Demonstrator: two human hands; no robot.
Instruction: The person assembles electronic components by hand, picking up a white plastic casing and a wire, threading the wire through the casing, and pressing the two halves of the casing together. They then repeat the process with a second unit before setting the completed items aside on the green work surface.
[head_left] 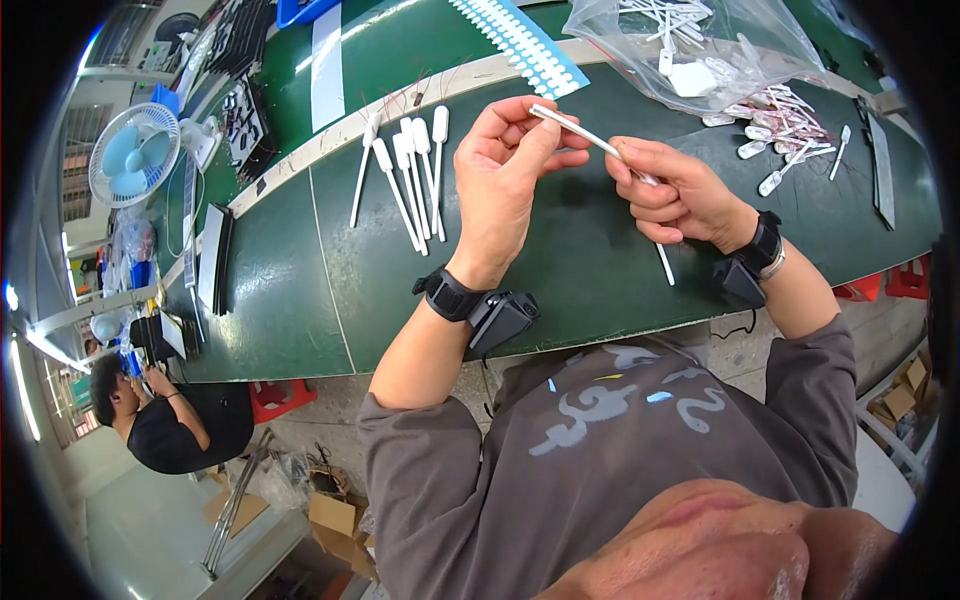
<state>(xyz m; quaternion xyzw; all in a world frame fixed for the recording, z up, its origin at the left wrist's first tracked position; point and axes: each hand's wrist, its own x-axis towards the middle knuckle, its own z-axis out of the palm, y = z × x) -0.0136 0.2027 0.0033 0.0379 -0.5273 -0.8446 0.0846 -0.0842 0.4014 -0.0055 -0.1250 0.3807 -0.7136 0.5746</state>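
Work is centring on a white stick (585, 132), which two bare hands are holding above a green table (570, 250), to the near left of a clear bag (778, 62). The left hand (503, 165) is pinching the far tip narrowly between thumb and fingers, while the right hand (682, 190) is gripping the other end in curled fingers. A second white shaft (668, 266) is showing below the right hand; whether that hand is holding it, one cannot tell. Well left of the bag, paddles (421, 134) are lying in a loose row; just right of its near edge, a wired pile (782, 122) is resting. The step in hand seems to be close two-handed handling, with the next move probably calling for a steady right grip and light left fingertips.
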